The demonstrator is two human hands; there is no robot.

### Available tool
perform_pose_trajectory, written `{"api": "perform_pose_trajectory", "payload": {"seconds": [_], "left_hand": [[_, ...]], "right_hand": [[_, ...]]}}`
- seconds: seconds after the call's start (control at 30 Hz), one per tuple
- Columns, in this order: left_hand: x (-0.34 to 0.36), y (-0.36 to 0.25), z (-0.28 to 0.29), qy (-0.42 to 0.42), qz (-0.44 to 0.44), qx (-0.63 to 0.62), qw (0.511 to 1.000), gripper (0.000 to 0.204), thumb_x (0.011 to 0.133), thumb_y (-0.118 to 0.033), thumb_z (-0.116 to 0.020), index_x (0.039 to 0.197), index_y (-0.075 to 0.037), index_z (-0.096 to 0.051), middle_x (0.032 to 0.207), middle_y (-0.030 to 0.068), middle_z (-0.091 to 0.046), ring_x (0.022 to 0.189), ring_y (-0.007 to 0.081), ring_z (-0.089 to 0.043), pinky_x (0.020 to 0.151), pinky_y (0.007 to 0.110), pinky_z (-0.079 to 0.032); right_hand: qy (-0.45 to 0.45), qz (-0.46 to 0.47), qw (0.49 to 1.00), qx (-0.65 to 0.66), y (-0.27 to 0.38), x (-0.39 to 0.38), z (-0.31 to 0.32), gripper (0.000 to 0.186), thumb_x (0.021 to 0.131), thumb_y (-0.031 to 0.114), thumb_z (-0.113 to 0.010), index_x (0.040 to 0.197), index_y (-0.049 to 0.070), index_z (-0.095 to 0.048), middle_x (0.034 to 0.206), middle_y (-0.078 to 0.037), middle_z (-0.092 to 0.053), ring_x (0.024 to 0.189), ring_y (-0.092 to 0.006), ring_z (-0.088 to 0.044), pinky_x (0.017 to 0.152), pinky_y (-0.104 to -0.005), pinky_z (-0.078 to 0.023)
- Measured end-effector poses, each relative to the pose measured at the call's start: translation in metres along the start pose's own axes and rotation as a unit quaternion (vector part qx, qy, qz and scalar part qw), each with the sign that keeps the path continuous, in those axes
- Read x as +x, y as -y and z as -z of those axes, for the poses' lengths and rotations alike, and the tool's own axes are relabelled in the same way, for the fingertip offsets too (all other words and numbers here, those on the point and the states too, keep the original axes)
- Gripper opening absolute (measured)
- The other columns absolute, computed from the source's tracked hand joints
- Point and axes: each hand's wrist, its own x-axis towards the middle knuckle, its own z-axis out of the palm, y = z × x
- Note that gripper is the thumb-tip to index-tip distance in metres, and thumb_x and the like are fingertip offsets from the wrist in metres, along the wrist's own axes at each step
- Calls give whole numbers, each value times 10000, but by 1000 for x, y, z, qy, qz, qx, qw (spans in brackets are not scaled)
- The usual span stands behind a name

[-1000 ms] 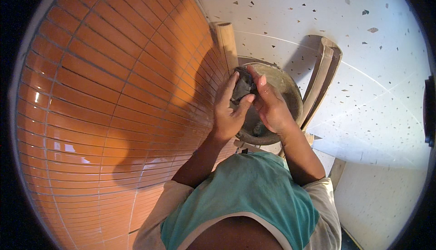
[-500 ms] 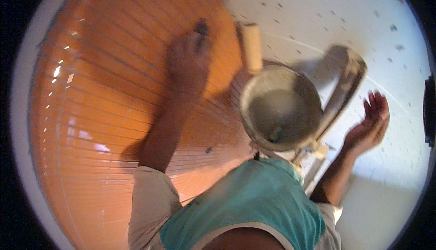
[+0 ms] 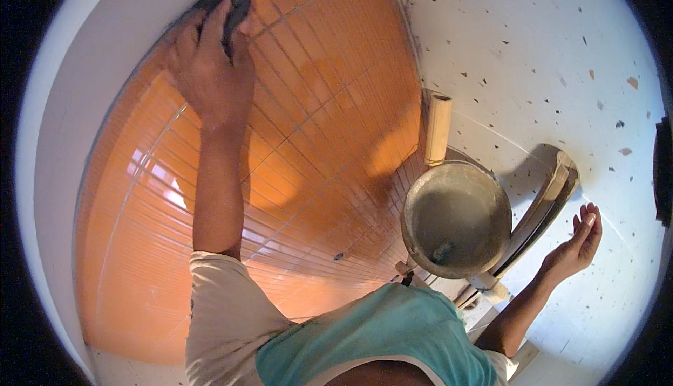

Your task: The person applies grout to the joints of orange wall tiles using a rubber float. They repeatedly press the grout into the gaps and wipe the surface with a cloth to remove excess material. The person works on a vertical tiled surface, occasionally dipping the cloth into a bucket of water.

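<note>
Left hand (image 3: 214,85): fingers clamped around a dark rag (image 3: 241,8), pressing it to the top left corner of the orange tiles (image 3: 280,137), right by the pale border (image 3: 59,120). Rag's far end sticks out past the fingertips; exact finger contact underneath is hidden. Left arm is stretched out nearly straight over the tiles.

Right hand (image 3: 576,247): nothing in it that I can see, fingers loosely curled and close together, held out to the right over the speckled white surface (image 3: 505,71), well apart from the rag.

Bowl (image 3: 408,230) sits between the arms, near the tiles' right edge. Grey inside, small dark lump (image 3: 442,251) toward the near side; can't tell what it is. Wooden tube (image 3: 439,130) just beyond the bowl's rim, long curved wood piece (image 3: 550,193) on its right. Small dark speck (image 3: 339,256) on the tiles, left of the bowl. Green shirt (image 3: 371,323) at the bottom, beige sleeves.
</note>
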Motion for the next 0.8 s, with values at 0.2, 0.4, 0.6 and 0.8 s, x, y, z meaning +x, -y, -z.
{"api": "perform_pose_trajectory", "payload": {"seconds": [0.2,0.4,0.6,0.8], "left_hand": [[-80,-40,52,177,-34,-4,984,294,793,-133,-651,1087,-122,-648,972,89,-598,943,301,-551,733,415,-409],[-5,17,81,-17,-15,83,996,359,739,-99,-695,1096,-95,-655,1013,113,-598,990,318,-547,770,428,-404],[-31,13,103,72,25,93,993,350,746,-128,-698,1092,-107,-652,1068,117,-591,982,325,-549,823,445,-400],[-43,16,111,21,66,137,988,365,715,-108,-700,1077,-107,-652,1099,107,-593,1007,323,-548,854,458,-399]], "right_hand": [[45,43,998,-31,-14,7,-15,361,959,241,-567,1184,-39,-581,1137,-135,-634,1032,-223,-606,930,-360,-458],[55,255,946,-191,-8,5,-59,440,853,221,-724,1204,1,-578,1193,-158,-535,1112,-241,-535,927,-348,-456],[49,216,962,-158,-10,2,-58,431,822,228,-746,1174,23,-605,1190,-154,-557,1133,-289,-524,970,-392,-438],[47,260,947,-186,-22,5,-61,453,845,225,-731,1195,-18,-578,1193,-166,-531,1082,-275,-567,902,-375,-510]]}}
